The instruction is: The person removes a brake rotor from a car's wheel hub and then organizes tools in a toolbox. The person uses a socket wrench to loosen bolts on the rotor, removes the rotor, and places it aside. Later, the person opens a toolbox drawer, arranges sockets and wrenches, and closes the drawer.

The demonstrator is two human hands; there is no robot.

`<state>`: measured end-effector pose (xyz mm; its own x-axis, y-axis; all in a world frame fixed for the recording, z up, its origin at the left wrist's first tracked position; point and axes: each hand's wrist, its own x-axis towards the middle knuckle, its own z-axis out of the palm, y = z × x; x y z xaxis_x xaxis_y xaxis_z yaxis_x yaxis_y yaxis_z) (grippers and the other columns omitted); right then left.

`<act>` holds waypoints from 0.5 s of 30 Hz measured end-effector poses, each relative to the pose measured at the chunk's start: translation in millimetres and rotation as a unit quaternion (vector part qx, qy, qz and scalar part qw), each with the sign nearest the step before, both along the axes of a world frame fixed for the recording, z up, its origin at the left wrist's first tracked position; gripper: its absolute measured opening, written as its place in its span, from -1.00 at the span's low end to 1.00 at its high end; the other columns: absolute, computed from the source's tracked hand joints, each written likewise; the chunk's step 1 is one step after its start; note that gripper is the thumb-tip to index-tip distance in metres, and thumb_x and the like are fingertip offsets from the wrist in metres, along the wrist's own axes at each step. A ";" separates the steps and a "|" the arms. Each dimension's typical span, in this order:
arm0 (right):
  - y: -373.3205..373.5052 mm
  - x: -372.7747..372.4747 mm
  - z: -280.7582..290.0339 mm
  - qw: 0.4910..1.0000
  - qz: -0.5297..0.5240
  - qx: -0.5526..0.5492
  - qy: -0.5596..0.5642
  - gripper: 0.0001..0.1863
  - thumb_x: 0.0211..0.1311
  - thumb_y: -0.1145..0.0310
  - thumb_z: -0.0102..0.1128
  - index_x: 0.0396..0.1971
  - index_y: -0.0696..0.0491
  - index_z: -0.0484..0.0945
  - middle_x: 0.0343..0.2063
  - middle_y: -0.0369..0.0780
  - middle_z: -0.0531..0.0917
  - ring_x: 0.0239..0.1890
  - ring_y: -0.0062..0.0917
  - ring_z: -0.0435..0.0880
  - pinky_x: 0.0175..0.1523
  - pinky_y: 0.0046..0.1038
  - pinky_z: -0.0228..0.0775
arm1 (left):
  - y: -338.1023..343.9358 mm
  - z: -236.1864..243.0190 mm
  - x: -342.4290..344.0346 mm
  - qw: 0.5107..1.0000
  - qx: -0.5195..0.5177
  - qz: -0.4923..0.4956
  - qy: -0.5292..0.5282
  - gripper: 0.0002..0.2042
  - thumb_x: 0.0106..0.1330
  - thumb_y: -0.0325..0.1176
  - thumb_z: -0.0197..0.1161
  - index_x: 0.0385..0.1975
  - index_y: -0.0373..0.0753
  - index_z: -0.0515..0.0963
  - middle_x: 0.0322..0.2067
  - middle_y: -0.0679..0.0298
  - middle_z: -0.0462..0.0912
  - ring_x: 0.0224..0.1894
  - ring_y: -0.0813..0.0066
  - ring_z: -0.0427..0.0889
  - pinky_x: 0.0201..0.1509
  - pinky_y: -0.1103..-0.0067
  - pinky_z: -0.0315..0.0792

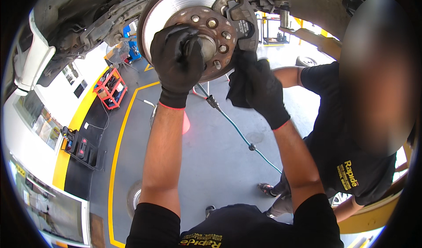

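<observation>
A brake disc [187, 1] with a shiny outer face and a rusty hub [182, 17] hangs at top centre. Several wheel studs ring a rounded centre cap [209, 48]. My left hand [178, 61], in a black glove, is in front of the hub's left side, fingers curled in beside the cap; what they hold, if anything, is hidden. To the right, below the brake caliper [242, 17], my right hand [266, 87], gloved alike, closes on a bunched black cloth [238, 89]. The cloth's upper part merges with the dark glove.
A co-worker [325, 116] in a black shirt stands close at right, one arm reaching toward the caliper side. A teal air hose [237, 131] crosses below the disc. Suspension arms [112, 21] run leftward overhead. A red tool cart [110, 89] and a tyre [134, 199] stand at left.
</observation>
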<state>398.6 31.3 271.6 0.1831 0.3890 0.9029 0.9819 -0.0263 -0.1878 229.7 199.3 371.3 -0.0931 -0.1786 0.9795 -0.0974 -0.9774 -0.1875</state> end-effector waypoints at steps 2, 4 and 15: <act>-5.2 -10.9 -27.5 0.997 0.066 -0.020 0.044 -0.54 0.24 0.47 0.29 0.16 -0.12 0.73 0.07 -0.04 0.66 0.00 -0.04 0.78 -0.03 -0.10 0.68 | -1.0 -1.6 -0.1 1.000 -0.004 0.007 0.005 -0.80 0.23 -0.45 0.43 -0.15 -0.24 0.71 -0.12 0.14 0.76 -0.06 0.09 0.72 0.05 0.30 0.60; -9.4 -21.8 -39.2 0.989 0.134 0.023 0.052 -0.55 0.17 0.57 0.27 0.09 -0.03 0.72 0.13 -0.03 0.67 0.08 -0.05 0.75 0.05 -0.13 0.65 | -1.3 -2.9 0.3 1.000 -0.002 0.009 0.002 -0.80 0.23 -0.46 0.44 -0.15 -0.24 0.70 -0.13 0.14 0.76 -0.06 0.09 0.72 0.04 0.30 0.60; -16.6 -32.1 60.1 0.978 0.127 0.155 -0.049 -0.48 0.20 0.60 0.27 0.22 0.20 0.61 0.14 0.04 0.68 0.10 -0.03 0.69 0.17 -0.17 0.55 | -20.9 2.7 1.9 0.998 0.047 0.041 -0.029 -0.79 0.19 -0.46 0.45 -0.17 -0.22 0.70 -0.15 0.14 0.73 -0.11 0.07 0.70 0.01 0.24 0.56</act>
